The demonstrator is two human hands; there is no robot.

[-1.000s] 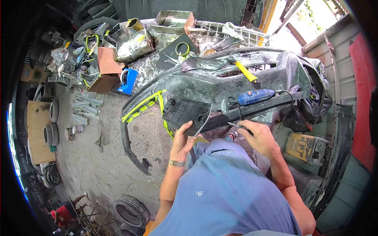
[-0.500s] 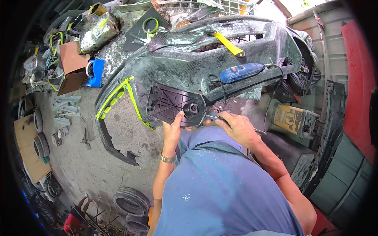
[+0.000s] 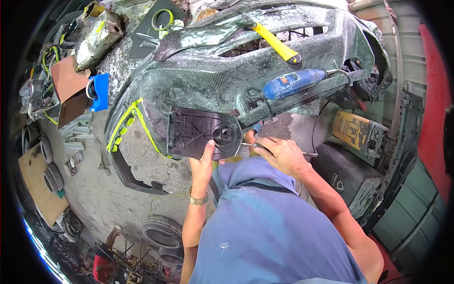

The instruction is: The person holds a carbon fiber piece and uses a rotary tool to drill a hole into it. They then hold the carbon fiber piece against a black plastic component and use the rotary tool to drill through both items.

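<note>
Head view, left to right. Far left: blue tape dispenser (image 3: pixel 97 92) among clutter, well apart from the work. Next, yellow-green tape (image 3: pixel 125 120) along the edge of the bumper (image 3: pixel 203 80). Then the black ribbed panel (image 3: pixel 201 132), set against the bumper's lower edge, round socket toward the right. Left hand (image 3: pixel 203 163) closed on the panel's bottom edge, thumb on the ribbed face, steadying it. Right hand (image 3: pixel 279 154) closed round a thin metal tool (image 3: pixel 247 144), tip just at the socket. Judged: fine fitting work at the socket, mid-step; next move calling for a still panel and a well-aimed tip. Above right, blue rotary tool (image 3: pixel 293 83) lying on the bumper, yellow-handled tool (image 3: pixel 279 45) further up. Hard to make out: the thin tool's type, the socket's contents, the left fingers behind the panel. Bumper's right end lost in the dark, warped rim of the picture.
</note>
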